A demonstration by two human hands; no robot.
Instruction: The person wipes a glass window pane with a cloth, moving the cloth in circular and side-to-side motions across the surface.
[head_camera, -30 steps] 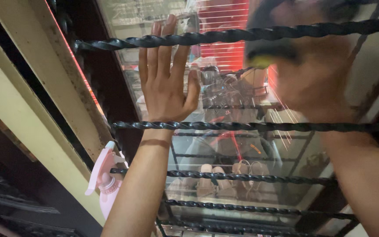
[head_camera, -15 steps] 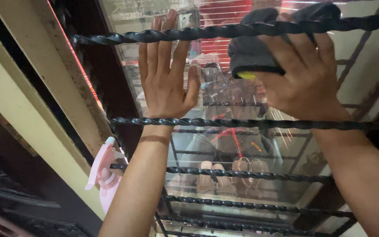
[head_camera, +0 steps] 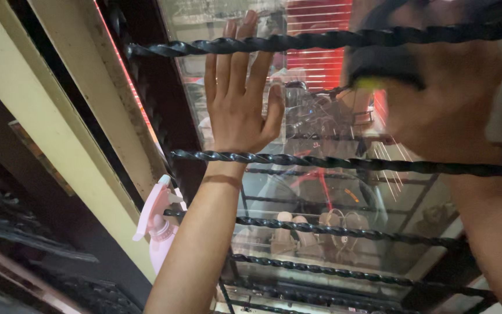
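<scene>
left hand [head_camera: 240,110] flat on glass [head_camera: 321,192] | right hand [head_camera: 443,110] gripping cloth [head_camera: 382,61]

A grille of twisted black metal bars [head_camera: 332,163] runs across in front of a clear glass window pane [head_camera: 321,192]. The left hand [head_camera: 240,110] lies behind the bars, flat on the pane at centre. To its right, the right hand [head_camera: 443,110] presses a dark folded cloth [head_camera: 387,64] against the glass. At lower left, a pink plastic spray bottle [head_camera: 158,224] hangs on a bar, beside the cream window frame [head_camera: 65,145].
</scene>
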